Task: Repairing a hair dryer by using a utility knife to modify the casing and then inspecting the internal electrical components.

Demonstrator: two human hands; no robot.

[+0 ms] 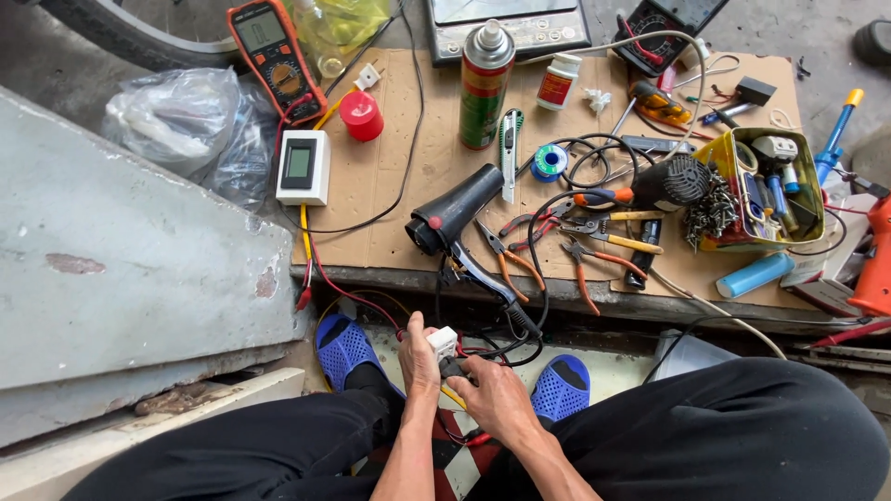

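My left hand (419,360) grips a small white plug adapter (443,341) between thumb and fingers, low in the middle of the view. My right hand (497,397) is closed on a black plug (454,368) pressed against the adapter's underside. Red and black wires (483,351) trail from the hands up toward the cardboard sheet. A black hair dryer (453,211) lies on the cardboard (390,186) just above the hands, its cord running down to them. My knees in black trousers frame the hands, with blue slippers (345,348) below.
On the cardboard lie an orange multimeter (276,57), a white power meter (302,167), a spray can (484,85), a red cap (361,115), several pliers (566,246), a yellow tin of parts (766,190). A grey slab (130,269) sits at left.
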